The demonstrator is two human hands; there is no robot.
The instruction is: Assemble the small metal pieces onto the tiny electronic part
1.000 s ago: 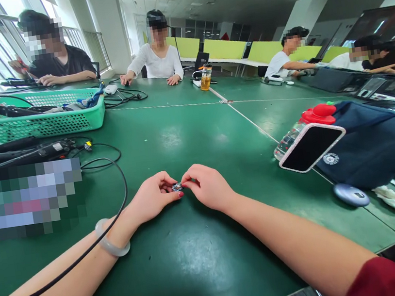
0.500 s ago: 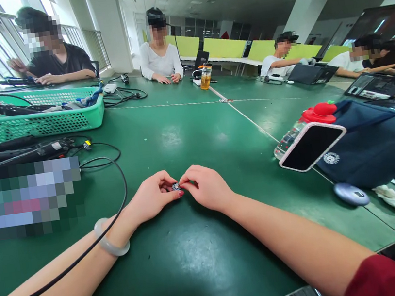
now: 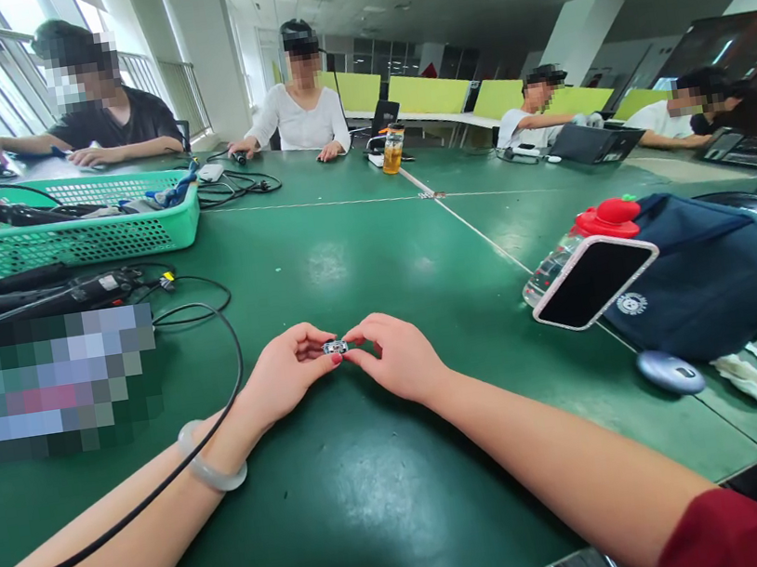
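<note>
Both my hands meet at the middle of the green table (image 3: 382,508) and pinch one tiny dark and silver part (image 3: 335,348) between them. My left hand (image 3: 289,376) holds its left end with thumb and fingertips; a pale bangle (image 3: 207,458) sits on that wrist. My right hand (image 3: 395,356) pinches the right end, fingers curled. The part is too small to name. Both hands hover just above the tabletop.
A black cable (image 3: 218,343) loops left of my left hand. A green basket (image 3: 76,234) with tools and black tools (image 3: 42,293) lie far left. Right: a phone (image 3: 593,281) leaning on a bottle with red cap (image 3: 605,219), blue bag (image 3: 722,273), mouse (image 3: 669,371). Several people sit around the table.
My hands have lifted the small part slightly and turned it a little. The people across the table have shifted their arms.
</note>
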